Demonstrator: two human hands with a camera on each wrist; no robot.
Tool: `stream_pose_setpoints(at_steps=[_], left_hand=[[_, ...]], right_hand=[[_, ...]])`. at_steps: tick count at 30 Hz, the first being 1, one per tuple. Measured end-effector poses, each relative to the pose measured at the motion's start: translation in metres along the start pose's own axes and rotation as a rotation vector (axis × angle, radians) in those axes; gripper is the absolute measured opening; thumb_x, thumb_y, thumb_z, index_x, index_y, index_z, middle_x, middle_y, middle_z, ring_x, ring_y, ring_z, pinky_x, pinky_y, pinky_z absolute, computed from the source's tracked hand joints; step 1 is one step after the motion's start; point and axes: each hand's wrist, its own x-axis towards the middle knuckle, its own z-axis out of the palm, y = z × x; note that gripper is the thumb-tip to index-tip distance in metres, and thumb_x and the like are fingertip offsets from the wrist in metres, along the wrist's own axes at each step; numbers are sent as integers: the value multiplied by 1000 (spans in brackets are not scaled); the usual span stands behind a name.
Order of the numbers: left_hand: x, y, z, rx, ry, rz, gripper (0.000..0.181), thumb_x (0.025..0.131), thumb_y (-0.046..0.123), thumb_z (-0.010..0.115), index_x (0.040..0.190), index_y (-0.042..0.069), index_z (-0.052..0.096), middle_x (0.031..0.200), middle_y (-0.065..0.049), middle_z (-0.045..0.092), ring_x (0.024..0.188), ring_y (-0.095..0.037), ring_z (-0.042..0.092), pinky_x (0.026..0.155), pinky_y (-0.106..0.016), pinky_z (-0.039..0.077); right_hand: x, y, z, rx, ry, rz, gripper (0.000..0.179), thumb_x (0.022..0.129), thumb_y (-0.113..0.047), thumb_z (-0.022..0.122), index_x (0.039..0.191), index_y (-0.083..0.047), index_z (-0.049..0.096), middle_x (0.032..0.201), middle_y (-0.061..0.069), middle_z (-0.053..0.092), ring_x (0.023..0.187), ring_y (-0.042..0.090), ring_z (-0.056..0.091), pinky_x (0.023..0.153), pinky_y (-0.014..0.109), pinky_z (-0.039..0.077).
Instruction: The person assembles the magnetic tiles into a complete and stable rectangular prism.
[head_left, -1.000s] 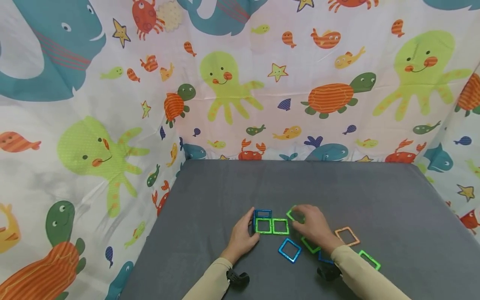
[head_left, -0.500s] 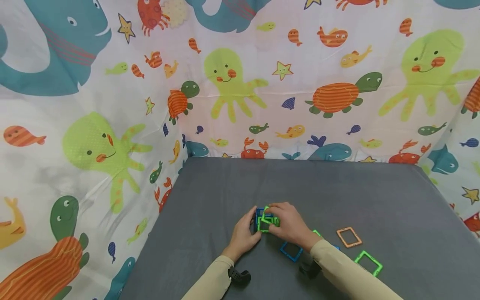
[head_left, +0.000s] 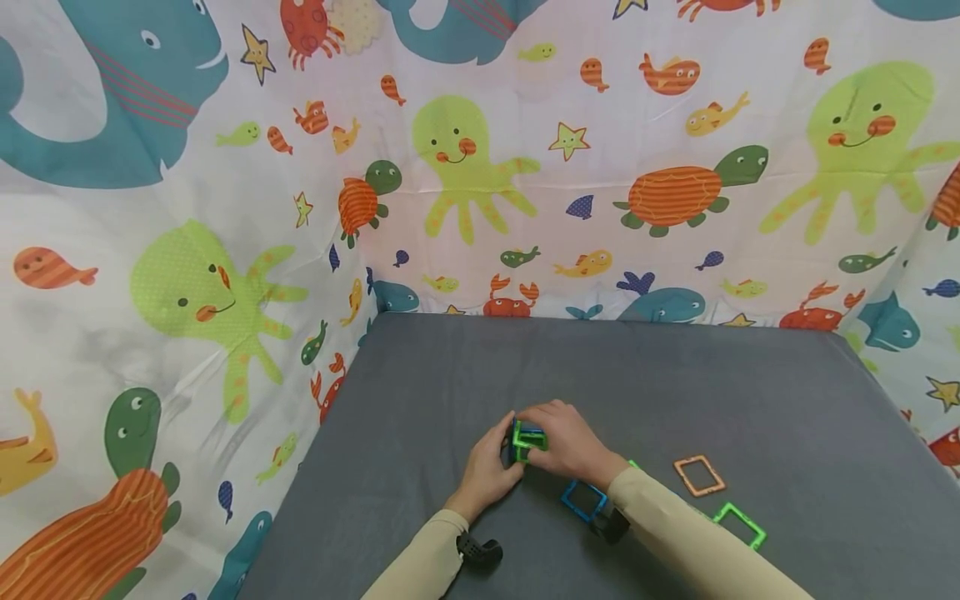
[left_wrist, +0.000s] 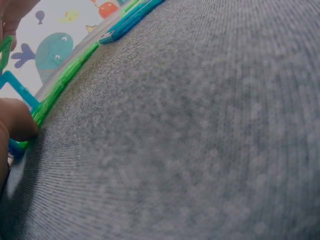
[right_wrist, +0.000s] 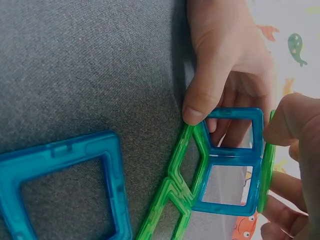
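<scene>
My left hand (head_left: 486,473) grips a small build of square magnetic tiles at its left side. In the right wrist view its thumb presses the corner where a flat green tile (right_wrist: 178,155) meets two upright blue tiles (right_wrist: 225,207), and its fingers curl behind them. A second flat green tile (right_wrist: 152,215) adjoins the first. My right hand (head_left: 566,442) pinches another green tile (right_wrist: 267,165) between thumb and fingers, right at the top edges of the blue tiles. In the head view, the right hand covers part of the build.
On the grey table (head_left: 660,375), a loose blue tile (head_left: 584,500) lies just in front of the build. An orange tile (head_left: 699,475) and a green tile (head_left: 740,525) lie to the right. A further green tile is mostly hidden under the right forearm. A sea-animal curtain (head_left: 480,208) hangs behind.
The right hand has picked up a green tile from right of the build and carried it left onto the blue tiles. The left hand has kept its grip in place.
</scene>
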Motion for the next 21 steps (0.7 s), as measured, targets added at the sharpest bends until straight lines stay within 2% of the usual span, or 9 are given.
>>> stream_pose_setpoints(at_steps=[8,21], left_hand=[[0,1,0,-8,-9,-21,79,82,4,74,154,4,42,141,-16,61,128,-27,63,101,-36,56],[0,-3,1,8,-5,6,79,81,4,75,153,1,42,140,-16,62,125,-27,64,99,-36,57]], right_hand=[[3,1,-1,14,-58,5,51,78,-14,73,129,-10,69,123,8,73,103,28,62,87,51,50],[4,2,-2,1,-85,-15,48,79,-12,73,127,-13,71,124,6,73,104,27,61,86,49,50]])
